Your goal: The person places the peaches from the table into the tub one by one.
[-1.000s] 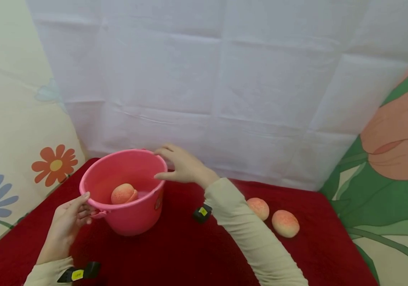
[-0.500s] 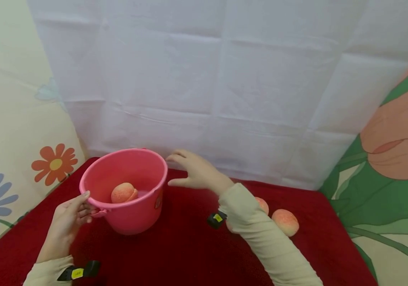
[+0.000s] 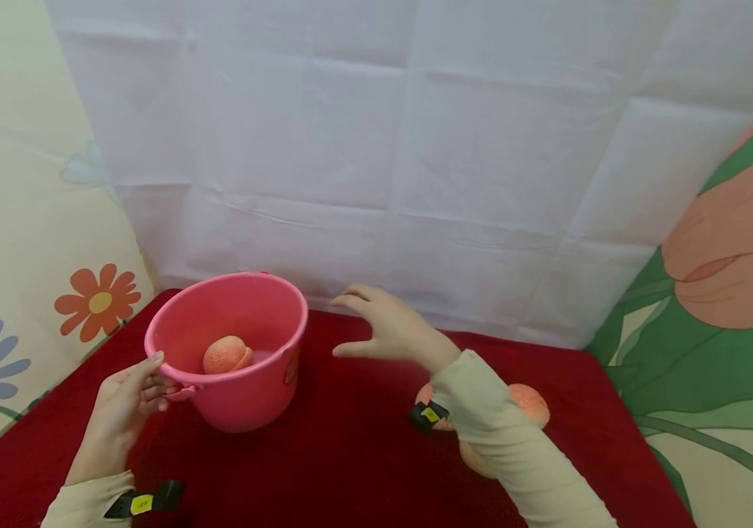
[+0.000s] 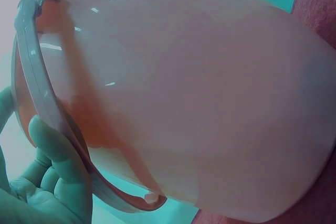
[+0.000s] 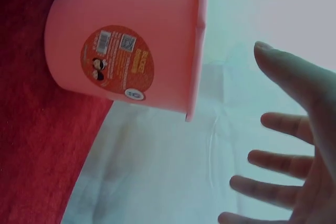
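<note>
A pink bucket (image 3: 244, 403) stands upright at the left of the table, and a peach (image 3: 226, 356) lies inside it. My left hand (image 3: 122, 411) grips the bucket at its near left rim, thumb on the edge and fingers curled beneath by the handle (image 4: 44, 82). To the right of the bucket, apart from it, my right hand (image 3: 396, 330) is in the air with fingers spread and nothing held. In the right wrist view, the bucket's round orange label (image 5: 118, 61) faces that hand. Further right lie more peaches (image 3: 531, 405), some partly hidden by the right forearm.
A dark red cloth (image 3: 350, 455) covers the table. Behind it hangs a creased white sheet (image 3: 376, 147), close to the bucket's back. Flower-patterned cloths (image 3: 732, 367) border both sides. Each wrist wears a black band (image 3: 141, 504) with a yellow tag.
My right hand has drawn away from the bucket's rim toward the right, its forearm now covering other peaches. The left hand, the bucket and the peach inside stay in place.
</note>
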A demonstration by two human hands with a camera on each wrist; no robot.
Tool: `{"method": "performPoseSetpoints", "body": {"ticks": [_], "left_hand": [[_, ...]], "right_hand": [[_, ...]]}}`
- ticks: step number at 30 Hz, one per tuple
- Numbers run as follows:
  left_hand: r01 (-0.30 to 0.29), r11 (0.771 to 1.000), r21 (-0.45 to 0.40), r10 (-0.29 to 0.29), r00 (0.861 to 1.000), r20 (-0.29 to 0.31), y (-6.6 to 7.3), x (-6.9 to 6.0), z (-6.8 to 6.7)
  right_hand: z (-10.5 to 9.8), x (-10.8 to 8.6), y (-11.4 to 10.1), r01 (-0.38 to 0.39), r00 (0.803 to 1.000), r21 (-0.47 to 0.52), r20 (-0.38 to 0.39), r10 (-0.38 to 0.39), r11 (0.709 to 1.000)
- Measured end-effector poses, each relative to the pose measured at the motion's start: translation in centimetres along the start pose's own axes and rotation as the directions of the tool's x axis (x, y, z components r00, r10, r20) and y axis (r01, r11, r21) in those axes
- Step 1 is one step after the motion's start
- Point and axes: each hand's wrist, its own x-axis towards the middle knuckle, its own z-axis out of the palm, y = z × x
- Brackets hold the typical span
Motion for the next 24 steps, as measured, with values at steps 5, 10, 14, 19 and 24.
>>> {"method": "performPoseSetpoints", "body": {"ticks": [5,10,14,19,24], "left_hand": [[0.006,1.0,-0.006,-0.006,1.0,0.004,0.0,0.0,0.0],[-0.001,1.0,-0.014,0.001,1.0,0.006,0.0,0.0,-0.1],[0.001,1.0,-0.019,-0.001,1.0,0.007,0.0,0.0,-0.1],[0.004,1.0,-0.015,-0.003,1.0,0.006,0.0,0.0,-0.1],[0.013,1.0,-0.014,-0.013,1.0,0.001,0.0,0.1,-0.1]], "right_hand": [[-0.4,-1.2,0.0,0.016,0.999,-0.013,-0.033,-0.016,1.0],[-0.5,-2.2,0.3,0.013,0.999,-0.005,-0.044,-0.013,1.0],[-0.6,-3.0,0.6,0.006,0.999,-0.008,-0.038,-0.006,1.0],[-0.6,-4.1,0.9,-0.014,0.999,-0.002,-0.039,0.014,1.0],[-0.6,-5.3,1.1,-0.019,0.999,0.013,-0.028,0.019,1.0]]}}
